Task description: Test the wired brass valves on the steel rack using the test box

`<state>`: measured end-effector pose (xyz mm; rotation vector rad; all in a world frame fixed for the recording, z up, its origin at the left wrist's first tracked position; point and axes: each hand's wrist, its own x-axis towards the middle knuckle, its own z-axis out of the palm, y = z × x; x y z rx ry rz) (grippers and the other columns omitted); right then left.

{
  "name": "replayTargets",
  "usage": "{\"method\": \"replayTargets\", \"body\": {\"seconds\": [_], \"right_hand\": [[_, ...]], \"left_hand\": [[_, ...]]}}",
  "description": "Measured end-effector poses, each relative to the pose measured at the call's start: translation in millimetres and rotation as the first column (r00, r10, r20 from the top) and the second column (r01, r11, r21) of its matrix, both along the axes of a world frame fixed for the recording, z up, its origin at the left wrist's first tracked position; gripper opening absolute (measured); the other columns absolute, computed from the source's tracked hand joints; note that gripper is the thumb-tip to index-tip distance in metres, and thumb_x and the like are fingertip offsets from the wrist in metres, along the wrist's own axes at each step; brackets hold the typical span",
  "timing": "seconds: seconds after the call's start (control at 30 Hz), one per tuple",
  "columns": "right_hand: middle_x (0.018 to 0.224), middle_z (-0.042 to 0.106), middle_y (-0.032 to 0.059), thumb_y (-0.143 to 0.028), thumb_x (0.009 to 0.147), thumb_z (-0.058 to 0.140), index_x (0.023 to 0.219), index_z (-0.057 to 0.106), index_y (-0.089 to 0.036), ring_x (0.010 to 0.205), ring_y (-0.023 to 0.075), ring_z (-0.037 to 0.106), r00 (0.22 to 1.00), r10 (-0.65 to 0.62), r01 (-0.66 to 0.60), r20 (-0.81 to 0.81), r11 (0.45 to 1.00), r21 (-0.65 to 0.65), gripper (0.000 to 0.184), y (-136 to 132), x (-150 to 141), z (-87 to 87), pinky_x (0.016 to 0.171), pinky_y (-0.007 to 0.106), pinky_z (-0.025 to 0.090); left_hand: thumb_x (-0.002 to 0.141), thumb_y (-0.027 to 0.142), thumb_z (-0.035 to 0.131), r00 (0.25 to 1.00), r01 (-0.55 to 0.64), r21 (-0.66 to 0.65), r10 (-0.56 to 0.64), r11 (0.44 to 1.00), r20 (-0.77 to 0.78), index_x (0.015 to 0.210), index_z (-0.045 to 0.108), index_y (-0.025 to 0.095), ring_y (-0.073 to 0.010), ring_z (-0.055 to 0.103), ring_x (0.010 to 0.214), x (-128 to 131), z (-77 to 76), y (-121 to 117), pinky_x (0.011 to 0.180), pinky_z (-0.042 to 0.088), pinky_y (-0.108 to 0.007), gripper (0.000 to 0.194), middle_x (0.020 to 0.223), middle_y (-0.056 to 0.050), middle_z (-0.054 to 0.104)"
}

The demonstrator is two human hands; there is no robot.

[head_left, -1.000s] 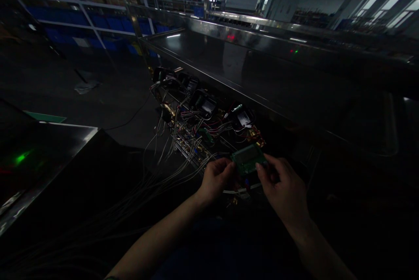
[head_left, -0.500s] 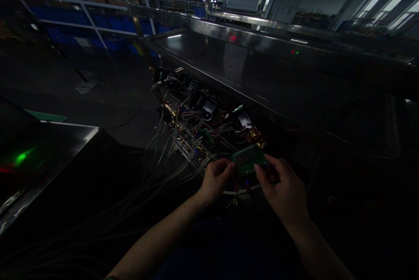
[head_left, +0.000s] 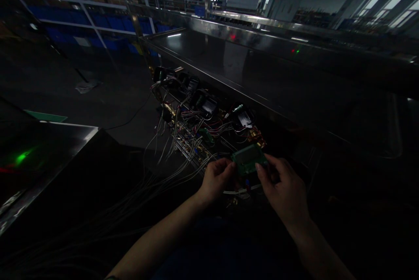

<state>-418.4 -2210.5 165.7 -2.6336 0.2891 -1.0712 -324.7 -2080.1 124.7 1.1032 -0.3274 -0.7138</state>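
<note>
A small green circuit board with a display (head_left: pixel 248 158) is held between both my hands in dim light. My left hand (head_left: pixel 216 179) pinches its left edge with curled fingers. My right hand (head_left: pixel 282 190) grips its right edge, thumb on top. Thin wires hang from beneath the board. Just beyond it lies a wired assembly (head_left: pixel 200 120) of black modules, connectors and brass fittings, with grey wire bundles (head_left: pixel 163 157) trailing down to the left.
A long dark metal bench (head_left: pixel 262 70) runs diagonally behind the assembly. A dark cabinet top (head_left: pixel 49 149) with a green light glow sits at the left. Shelving with blue bins (head_left: pixel 81 18) stands far back on the left.
</note>
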Motion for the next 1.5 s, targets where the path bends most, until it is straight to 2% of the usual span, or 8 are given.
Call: {"method": "replayTargets", "body": {"seconds": [0.33,0.57,0.87,1.5], "right_hand": [[0.079,0.061,0.0045,-0.043,0.086,0.052,0.102,0.058,-0.015,0.062,0.0128,0.057,1.0,0.002,-0.002,-0.016,1.0,0.019,0.032,2.0,-1.3,1.7,0.058,0.025,0.049],[0.081,0.062,0.0045,-0.039,0.089,0.048,0.102,0.058,-0.017,0.062,0.0129,0.058,1.0,-0.004,0.004,-0.015,1.0,0.024,0.028,1.5,0.1,1.4,0.056,0.025,0.049],[0.077,0.06,0.0035,-0.042,0.087,0.051,0.1,0.059,-0.015,0.06,0.012,0.056,1.0,-0.001,0.002,-0.011,1.0,0.023,0.031,1.7,-1.2,1.6,0.056,0.025,0.049],[0.082,0.063,0.0059,-0.043,0.086,0.052,0.102,0.058,-0.015,0.066,0.0147,0.06,1.0,0.005,-0.005,-0.018,1.0,0.015,0.033,1.5,0.1,1.0,0.059,0.026,0.05]], "left_hand": [[0.062,0.06,0.069,1.0,-0.009,0.003,0.008,1.0,0.017,0.069,0.053,0.013,-0.0108,0.054,0.038,-1.0,0.1,0.9,0.039,0.045,-0.021,0.05,0.051,0.0,0.06],[0.064,0.06,0.068,1.0,0.004,-0.008,-0.004,1.0,0.021,0.069,0.053,0.014,-0.0107,0.054,0.038,-0.4,-1.4,0.4,0.04,0.045,-0.021,0.049,0.049,0.001,0.059],[0.06,0.062,0.069,1.0,0.006,0.011,-0.006,1.0,0.0,0.07,0.053,0.014,-0.0109,0.055,0.039,-0.8,0.0,0.5,0.04,0.045,-0.021,0.052,0.05,0.0,0.059],[0.063,0.06,0.069,1.0,0.0,-0.003,0.0,1.0,0.017,0.07,0.053,0.014,-0.0111,0.055,0.039,-0.6,-1.0,1.0,0.04,0.045,-0.021,0.049,0.051,0.0,0.06]]}}
